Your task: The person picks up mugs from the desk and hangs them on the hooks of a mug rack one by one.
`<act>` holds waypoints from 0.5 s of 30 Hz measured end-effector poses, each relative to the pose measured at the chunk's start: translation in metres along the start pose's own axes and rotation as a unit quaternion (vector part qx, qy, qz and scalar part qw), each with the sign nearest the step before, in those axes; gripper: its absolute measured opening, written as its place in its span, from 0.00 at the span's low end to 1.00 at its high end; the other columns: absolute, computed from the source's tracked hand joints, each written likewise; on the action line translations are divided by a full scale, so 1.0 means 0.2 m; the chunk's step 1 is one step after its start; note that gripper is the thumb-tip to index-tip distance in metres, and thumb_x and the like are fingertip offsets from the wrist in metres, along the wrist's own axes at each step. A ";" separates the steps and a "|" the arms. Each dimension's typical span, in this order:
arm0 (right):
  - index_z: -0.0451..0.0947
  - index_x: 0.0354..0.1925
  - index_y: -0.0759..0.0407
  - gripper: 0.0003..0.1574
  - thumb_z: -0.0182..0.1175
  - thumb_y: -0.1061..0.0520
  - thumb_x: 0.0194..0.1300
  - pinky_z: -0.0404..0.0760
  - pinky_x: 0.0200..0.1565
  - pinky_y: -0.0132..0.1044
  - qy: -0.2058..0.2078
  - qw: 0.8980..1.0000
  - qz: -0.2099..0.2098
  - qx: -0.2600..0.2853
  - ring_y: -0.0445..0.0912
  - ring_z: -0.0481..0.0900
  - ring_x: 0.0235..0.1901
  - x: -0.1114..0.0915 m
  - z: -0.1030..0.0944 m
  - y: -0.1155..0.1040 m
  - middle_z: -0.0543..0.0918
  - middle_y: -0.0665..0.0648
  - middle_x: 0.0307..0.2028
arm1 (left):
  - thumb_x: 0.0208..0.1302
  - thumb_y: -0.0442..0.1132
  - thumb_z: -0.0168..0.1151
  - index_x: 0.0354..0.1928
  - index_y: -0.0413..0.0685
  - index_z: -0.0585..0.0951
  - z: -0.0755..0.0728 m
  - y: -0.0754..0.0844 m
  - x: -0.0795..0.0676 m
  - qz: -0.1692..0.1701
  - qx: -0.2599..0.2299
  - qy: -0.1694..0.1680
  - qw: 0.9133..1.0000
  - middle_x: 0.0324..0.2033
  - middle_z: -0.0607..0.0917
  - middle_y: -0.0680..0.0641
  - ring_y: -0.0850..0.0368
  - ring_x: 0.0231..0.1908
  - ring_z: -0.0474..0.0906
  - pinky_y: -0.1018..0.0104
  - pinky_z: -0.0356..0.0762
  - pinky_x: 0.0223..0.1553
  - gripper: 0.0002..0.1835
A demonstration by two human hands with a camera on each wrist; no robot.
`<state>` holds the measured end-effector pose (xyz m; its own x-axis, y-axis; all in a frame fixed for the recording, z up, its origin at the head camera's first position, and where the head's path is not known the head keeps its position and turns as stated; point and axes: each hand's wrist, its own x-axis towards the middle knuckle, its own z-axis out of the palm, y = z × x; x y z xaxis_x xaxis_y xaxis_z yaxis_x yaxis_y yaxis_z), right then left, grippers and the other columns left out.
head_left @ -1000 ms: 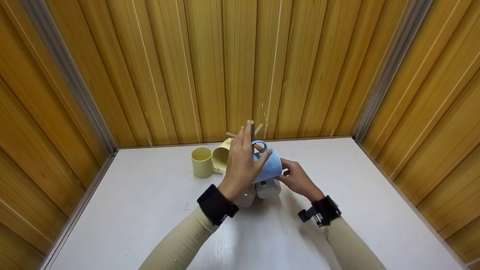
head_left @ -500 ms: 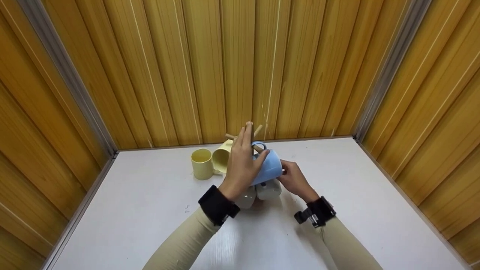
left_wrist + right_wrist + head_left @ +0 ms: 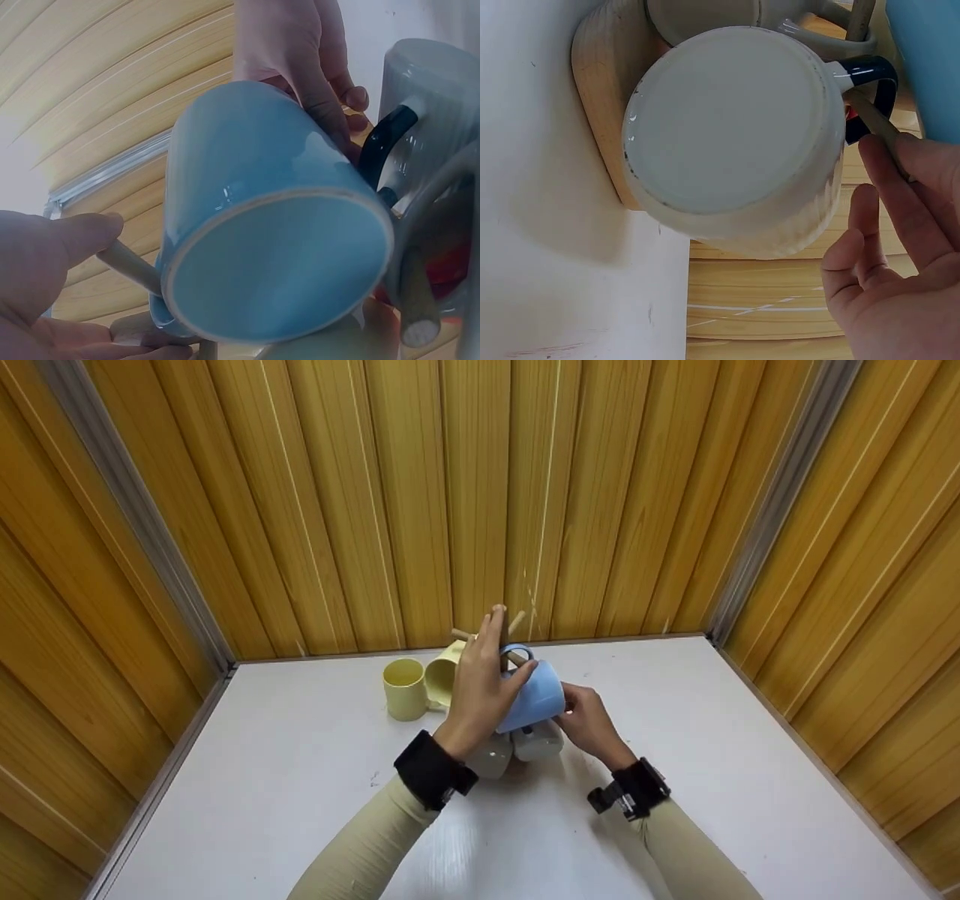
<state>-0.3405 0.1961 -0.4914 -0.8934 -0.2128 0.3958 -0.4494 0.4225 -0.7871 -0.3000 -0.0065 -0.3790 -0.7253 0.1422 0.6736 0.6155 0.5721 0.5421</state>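
A wooden mug tree (image 3: pixel 517 621) stands near the back of the table. My left hand (image 3: pixel 480 690) rests upright along its post, fingers straight, its thumb touching a peg end (image 3: pixel 129 268). A light blue mug (image 3: pixel 541 697) hangs tilted by its handle from that peg, between my hands. Behind and below the blue mug, my right hand (image 3: pixel 589 721) pinches another peg (image 3: pixel 879 126) between thumb and index finger. That peg passes through the dark handle of a white mug (image 3: pixel 735 127). A second whitish mug (image 3: pixel 491 756) hangs low, partly covered by my left hand.
A yellow mug (image 3: pixel 405 694) stands upright on the white table (image 3: pixel 315 780), left of the tree. Another yellow mug (image 3: pixel 441 676) hangs tilted beside it. The tree's wooden base (image 3: pixel 604 97) shows in the right wrist view. Wood-patterned panels (image 3: pixel 480 495) close off the back and sides.
My right hand has shifted slightly left and in closer behind the blue mug. The blue mug has dipped a little. My left hand has hardly moved.
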 end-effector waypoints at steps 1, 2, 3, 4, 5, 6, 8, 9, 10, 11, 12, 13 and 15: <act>0.83 0.57 0.63 0.23 0.66 0.71 0.65 0.85 0.52 0.46 0.002 1.000 0.001 0.000 0.50 0.86 0.49 -0.01 0.00 0.00 0.88 0.58 0.50 | 0.63 0.41 0.75 0.76 0.33 0.62 0.00 0.00 0.00 0.003 -0.003 0.000 1.000 0.73 0.67 0.33 0.37 0.72 0.65 0.44 0.61 0.73 0.45; 0.83 0.58 0.62 0.23 0.66 0.71 0.65 0.85 0.53 0.47 0.003 1.000 0.002 -0.002 0.50 0.86 0.49 -0.01 0.00 0.00 0.88 0.57 0.50 | 0.62 0.40 0.75 0.76 0.33 0.62 0.00 0.00 0.00 0.003 -0.006 -0.002 1.000 0.72 0.67 0.33 0.37 0.72 0.65 0.44 0.60 0.73 0.45; 0.83 0.58 0.62 0.23 0.67 0.70 0.65 0.84 0.53 0.49 0.004 1.000 0.002 -0.004 0.50 0.86 0.49 -0.02 0.00 0.00 0.88 0.57 0.50 | 0.62 0.39 0.75 0.76 0.33 0.62 -0.01 0.00 0.00 0.004 -0.009 -0.003 1.000 0.72 0.68 0.33 0.37 0.72 0.65 0.44 0.61 0.73 0.45; 0.83 0.58 0.62 0.23 0.67 0.70 0.65 0.84 0.54 0.50 0.004 1.000 0.002 -0.005 0.49 0.87 0.49 -0.03 0.00 0.00 0.88 0.57 0.51 | 0.62 0.39 0.75 0.76 0.32 0.63 -0.01 0.00 0.00 0.005 -0.014 -0.005 1.000 0.72 0.68 0.33 0.37 0.71 0.65 0.44 0.61 0.73 0.45; 0.83 0.58 0.62 0.23 0.67 0.69 0.65 0.84 0.54 0.51 0.004 1.000 0.003 -0.006 0.48 0.87 0.48 -0.03 0.00 0.00 0.88 0.57 0.50 | 0.62 0.38 0.75 0.76 0.33 0.63 -0.02 0.00 0.01 0.005 -0.020 -0.009 1.000 0.72 0.68 0.33 0.38 0.71 0.66 0.45 0.61 0.73 0.45; 0.84 0.58 0.62 0.23 0.67 0.68 0.65 0.84 0.53 0.52 0.006 1.000 0.002 -0.009 0.48 0.87 0.47 -0.04 0.00 -0.01 0.89 0.57 0.50 | 0.61 0.37 0.75 0.75 0.33 0.63 -0.02 0.00 0.01 0.006 -0.027 -0.012 1.000 0.72 0.68 0.33 0.37 0.71 0.67 0.45 0.63 0.72 0.44; 0.84 0.57 0.61 0.21 0.68 0.67 0.65 0.85 0.50 0.50 0.010 1.000 -0.001 -0.013 0.46 0.87 0.43 -0.05 0.00 -0.02 0.89 0.55 0.47 | 0.62 0.37 0.74 0.76 0.35 0.63 -0.03 -0.01 0.02 0.003 -0.039 -0.023 0.999 0.72 0.68 0.34 0.38 0.70 0.68 0.46 0.65 0.71 0.44; 0.85 0.56 0.61 0.20 0.68 0.66 0.65 0.85 0.49 0.48 0.014 1.000 -0.005 -0.015 0.45 0.87 0.41 -0.05 0.00 -0.02 0.90 0.55 0.46 | 0.62 0.36 0.74 0.76 0.36 0.63 -0.04 -0.02 0.02 0.004 -0.044 -0.028 0.999 0.72 0.68 0.34 0.39 0.69 0.70 0.47 0.67 0.70 0.44; 0.85 0.54 0.61 0.19 0.68 0.66 0.65 0.86 0.47 0.46 0.019 1.000 -0.009 -0.019 0.44 0.87 0.39 -0.06 0.00 -0.03 0.90 0.54 0.44 | 0.62 0.36 0.74 0.77 0.37 0.63 -0.05 -0.02 0.02 0.003 -0.050 -0.036 0.998 0.73 0.68 0.35 0.40 0.68 0.71 0.49 0.67 0.70 0.44; 0.86 0.53 0.61 0.17 0.69 0.65 0.65 0.85 0.45 0.43 0.025 0.999 -0.013 -0.025 0.43 0.86 0.37 -0.06 0.01 -0.03 0.90 0.53 0.42 | 0.63 0.36 0.73 0.77 0.37 0.62 -0.06 -0.02 0.02 0.002 -0.057 -0.044 0.997 0.73 0.68 0.36 0.40 0.67 0.72 0.49 0.68 0.70 0.44; 0.87 0.52 0.60 0.16 0.69 0.64 0.65 0.85 0.43 0.41 0.031 0.999 -0.018 -0.032 0.42 0.85 0.36 -0.07 0.01 -0.03 0.90 0.52 0.41 | 0.63 0.36 0.73 0.78 0.38 0.62 -0.06 -0.03 0.03 0.000 -0.063 -0.052 0.997 0.72 0.69 0.36 0.41 0.66 0.73 0.50 0.69 0.69 0.44; 0.87 0.51 0.60 0.15 0.69 0.64 0.65 0.84 0.41 0.39 0.037 0.998 -0.023 -0.039 0.42 0.84 0.35 -0.07 0.02 -0.04 0.89 0.51 0.39 | 0.63 0.36 0.73 0.78 0.40 0.61 -0.07 -0.03 0.03 -0.004 -0.066 -0.063 0.996 0.72 0.70 0.38 0.43 0.65 0.74 0.51 0.70 0.69 0.44; 0.88 0.49 0.60 0.14 0.70 0.63 0.65 0.83 0.39 0.38 0.046 0.997 -0.034 -0.052 0.41 0.82 0.35 -0.09 0.02 -0.05 0.89 0.50 0.37 | 0.64 0.35 0.73 0.78 0.41 0.61 -0.10 -0.03 0.03 -0.010 -0.071 -0.083 0.994 0.71 0.72 0.38 0.44 0.61 0.77 0.51 0.72 0.67 0.45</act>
<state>-0.3203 0.1915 -0.4931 -0.8553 -0.1643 0.4914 -0.5015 0.5003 -0.7058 -0.3018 -0.0251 -0.3675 -0.7718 0.2697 0.5758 0.6287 0.4588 0.6279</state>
